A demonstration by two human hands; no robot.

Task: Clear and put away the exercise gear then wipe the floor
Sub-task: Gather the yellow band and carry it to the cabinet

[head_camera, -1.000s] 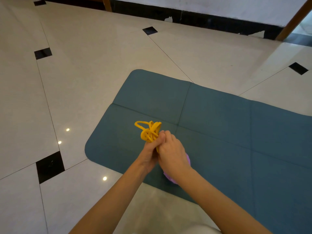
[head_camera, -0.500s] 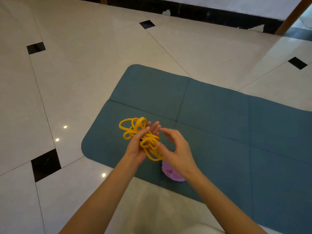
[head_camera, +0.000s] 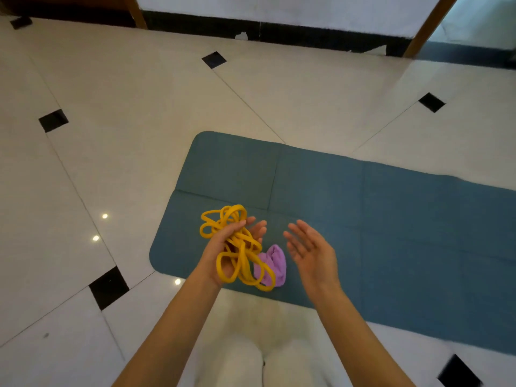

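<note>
A loose tangle of yellow rope (head_camera: pixel 239 261) sits in my left hand (head_camera: pixel 213 251), which holds it between thumb and palm with the fingers nearly straight; several loops spill off both sides. My right hand (head_camera: pixel 311 251) hovers a little to the right of the rope, palm turned inward, fingers spread and holding nothing. Below both hands lies a teal exercise mat (head_camera: pixel 377 219), spread flat on the tiled floor (head_camera: pixel 125 135). A small purple cloth (head_camera: pixel 275 263) lies bunched on the mat's near edge, partly behind the hanging rope loops.
Cream floor tiles with small black diamond insets (head_camera: pixel 109 287) surround the mat. A dark skirting (head_camera: pixel 279 29) and two wooden legs (head_camera: pixel 427 26) run along the far wall. My white-clad knees (head_camera: pixel 262 358) are at the bottom.
My hands, clasped together on a tight rope bundle a second ago, have parted. The right hand has let go and moved right, and the rope has loosened into wide loops in my left hand.
</note>
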